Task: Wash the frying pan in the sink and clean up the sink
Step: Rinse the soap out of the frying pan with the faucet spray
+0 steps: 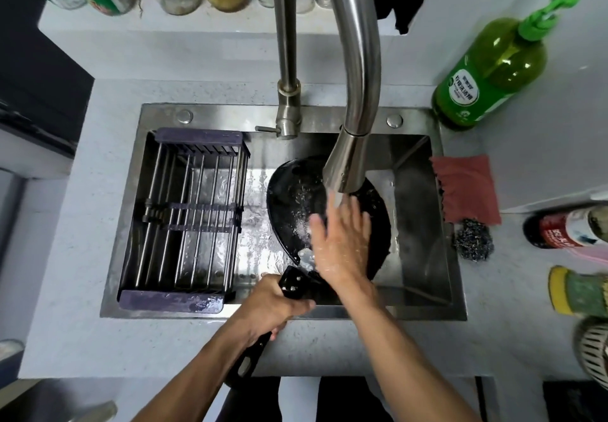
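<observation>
A black frying pan (pixel 289 204) lies tilted in the steel sink (pixel 421 224), wet and speckled with residue. Its black handle (pixel 292 285) reaches over the sink's front edge, and my left hand (pixel 269 306) grips it there. Flat inside the pan, with fingers spread, my right hand (pixel 342 237) presses on the wet surface. The faucet head (pixel 345 165) hangs just above my right fingers and water runs onto them.
A dark drain rack (pixel 184 217) fills the sink's left half. On the counter to the right lie a red cloth (pixel 467 188), a steel wool scrubber (pixel 473 239), a green soap bottle (pixel 487 69) and a yellow-green sponge (pixel 575 290). Bottles line the back ledge.
</observation>
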{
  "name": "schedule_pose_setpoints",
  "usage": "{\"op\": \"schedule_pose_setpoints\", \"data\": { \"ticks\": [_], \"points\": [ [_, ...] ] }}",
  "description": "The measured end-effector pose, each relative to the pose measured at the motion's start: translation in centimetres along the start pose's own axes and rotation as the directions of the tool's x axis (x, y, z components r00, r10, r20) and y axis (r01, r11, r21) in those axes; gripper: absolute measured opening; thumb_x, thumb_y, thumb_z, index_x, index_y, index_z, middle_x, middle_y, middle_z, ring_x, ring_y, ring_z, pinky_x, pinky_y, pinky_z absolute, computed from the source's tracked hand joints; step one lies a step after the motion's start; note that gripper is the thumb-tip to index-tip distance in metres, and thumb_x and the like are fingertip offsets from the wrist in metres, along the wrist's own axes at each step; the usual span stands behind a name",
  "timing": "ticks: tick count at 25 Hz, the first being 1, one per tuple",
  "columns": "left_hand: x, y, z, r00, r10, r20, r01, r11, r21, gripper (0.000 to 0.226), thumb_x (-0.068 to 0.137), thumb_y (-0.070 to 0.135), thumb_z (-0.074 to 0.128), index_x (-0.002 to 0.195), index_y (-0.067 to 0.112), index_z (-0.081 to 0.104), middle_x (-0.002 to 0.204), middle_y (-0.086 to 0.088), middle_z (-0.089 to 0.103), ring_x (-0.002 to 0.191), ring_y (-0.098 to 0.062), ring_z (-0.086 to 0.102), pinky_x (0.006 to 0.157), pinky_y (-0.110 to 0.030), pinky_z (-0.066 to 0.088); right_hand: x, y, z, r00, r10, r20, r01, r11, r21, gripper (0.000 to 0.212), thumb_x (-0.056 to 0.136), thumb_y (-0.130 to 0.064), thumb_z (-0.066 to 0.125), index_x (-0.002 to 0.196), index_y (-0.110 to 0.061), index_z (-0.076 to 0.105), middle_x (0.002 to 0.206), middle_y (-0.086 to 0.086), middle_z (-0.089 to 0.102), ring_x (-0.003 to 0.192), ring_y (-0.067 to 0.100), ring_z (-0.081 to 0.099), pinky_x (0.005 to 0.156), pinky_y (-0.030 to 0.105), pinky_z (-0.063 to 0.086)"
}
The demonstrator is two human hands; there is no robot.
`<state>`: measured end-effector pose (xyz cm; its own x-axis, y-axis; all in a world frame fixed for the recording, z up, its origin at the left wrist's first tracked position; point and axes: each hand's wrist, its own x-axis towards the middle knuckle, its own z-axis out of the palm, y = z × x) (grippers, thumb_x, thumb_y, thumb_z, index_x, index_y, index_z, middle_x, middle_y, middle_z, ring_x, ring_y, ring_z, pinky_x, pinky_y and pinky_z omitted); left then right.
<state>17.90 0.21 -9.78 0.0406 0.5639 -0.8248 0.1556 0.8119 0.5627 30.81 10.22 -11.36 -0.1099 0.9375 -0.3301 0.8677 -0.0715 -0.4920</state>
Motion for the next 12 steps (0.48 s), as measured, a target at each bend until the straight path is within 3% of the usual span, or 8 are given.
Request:
{"op": "schedule_pose_setpoints", "data": {
  "ticks": [1, 2, 4, 5, 7, 9, 10, 12],
  "points": [
    [-0.1, -0.1, 0.0, 1.000, 0.023, 0.014, -0.024, 0.999, 0.028, 0.028, 0.073, 0.023, 0.086, 0.077, 0.012, 0.061, 0.043, -0.001, 0.046, 0.032, -0.015, 0.034, 0.038, -0.024, 0.032, 0.5, -1.1, 0.5, 0.987, -0.159, 0.030, 0.160, 0.987, -0.022, 0.065, 0.097, -0.060, 0.013, 0.157, -0.036, 0.021, 0.167, 0.000, 0.014, 0.151, 0.025, 0.019, 0.124, 0.049, 0.005],
    [-0.4, 0.1, 0.1, 0.998, 0.059, 0.036, -0.060, 0.997, 0.051, 0.022, 0.075, 0.020, 0.085, 0.074, 0.016, 0.062, 0.043, 0.003, 0.048, 0.032, -0.013, 0.035, 0.036, -0.023, 0.031, 2.0, -1.7, 0.1, 0.972, -0.220, 0.086, 0.219, 0.976, 0.012, 0.063, 0.094, -0.066, 0.019, 0.153, -0.045, 0.026, 0.166, -0.002, 0.019, 0.146, 0.024, 0.031, 0.122, 0.051, 0.013],
    [-0.9, 0.1, -0.1, 0.990, 0.135, 0.047, -0.139, 0.986, 0.096, 0.022, 0.079, 0.010, 0.080, 0.069, 0.021, 0.063, 0.046, 0.010, 0.054, 0.039, -0.005, 0.047, 0.040, -0.021, 0.040, 6.2, -1.4, -2.4, 0.985, -0.069, 0.156, 0.030, 0.970, 0.239, 0.060, 0.089, -0.064, 0.049, 0.145, -0.044, 0.042, 0.157, 0.005, 0.039, 0.128, 0.021, 0.051, 0.114, 0.047, 0.037],
    [-1.1, 0.2, -0.5, 0.986, 0.163, 0.045, -0.167, 0.982, 0.085, 0.026, 0.081, 0.002, 0.076, 0.070, 0.022, 0.063, 0.050, 0.012, 0.058, 0.048, 0.001, 0.055, 0.048, -0.015, 0.045, 8.0, -0.7, -3.5, 0.988, 0.033, 0.153, -0.081, 0.942, 0.326, 0.052, 0.091, -0.047, 0.061, 0.140, -0.031, 0.052, 0.146, 0.012, 0.052, 0.120, 0.026, 0.058, 0.107, 0.046, 0.047],
    [-0.8, 0.6, -1.4, 0.989, 0.141, 0.051, -0.145, 0.985, 0.093, 0.031, 0.082, -0.008, 0.071, 0.074, 0.022, 0.064, 0.059, 0.012, 0.063, 0.059, 0.002, 0.060, 0.062, -0.014, 0.049, 8.8, -0.3, -5.3, 0.993, 0.101, 0.068, -0.118, 0.933, 0.340, 0.038, 0.096, -0.026, 0.058, 0.133, -0.016, 0.058, 0.135, 0.014, 0.060, 0.123, 0.033, 0.056, 0.105, 0.047, 0.046],
    [-0.4, 0.2, -2.8, 0.988, 0.150, 0.045, -0.154, 0.983, 0.096, 0.023, 0.083, -0.011, 0.066, 0.080, 0.012, 0.063, 0.068, 0.007, 0.065, 0.062, -0.002, 0.061, 0.065, -0.025, 0.054, 8.2, 0.5, -5.1, 0.998, 0.059, 0.013, -0.059, 0.899, 0.434, 0.041, 0.100, -0.035, 0.051, 0.139, -0.025, 0.055, 0.144, 0.001, 0.055, 0.132, 0.022, 0.049, 0.111, 0.038, 0.037],
    [-0.5, 0.4, -3.2, 0.986, 0.166, 0.033, -0.168, 0.982, 0.084, 0.020, 0.084, -0.018, 0.059, 0.083, 0.002, 0.058, 0.069, 0.000, 0.065, 0.061, -0.007, 0.062, 0.064, -0.027, 0.056, 8.0, 1.8, -4.8, 0.987, 0.148, 0.055, -0.155, 0.837, 0.524, 0.043, 0.102, -0.041, 0.046, 0.142, -0.026, 0.053, 0.147, -0.003, 0.052, 0.133, 0.018, 0.048, 0.109, 0.032, 0.034],
    [-0.7, 0.4, -3.7, 0.984, 0.167, 0.057, -0.172, 0.980, 0.100, 0.022, 0.079, -0.022, 0.064, 0.077, -0.003, 0.054, 0.068, -0.005, 0.058, 0.061, -0.012, 0.057, 0.060, -0.021, 0.054, 7.5, 4.6, -4.1, 0.894, 0.391, 0.217, -0.428, 0.607, 0.669, 0.050, 0.105, -0.047, 0.039, 0.147, -0.022, 0.047, 0.149, -0.001, 0.049, 0.135, 0.020, 0.047, 0.102, 0.027, 0.034]
  ]
}}
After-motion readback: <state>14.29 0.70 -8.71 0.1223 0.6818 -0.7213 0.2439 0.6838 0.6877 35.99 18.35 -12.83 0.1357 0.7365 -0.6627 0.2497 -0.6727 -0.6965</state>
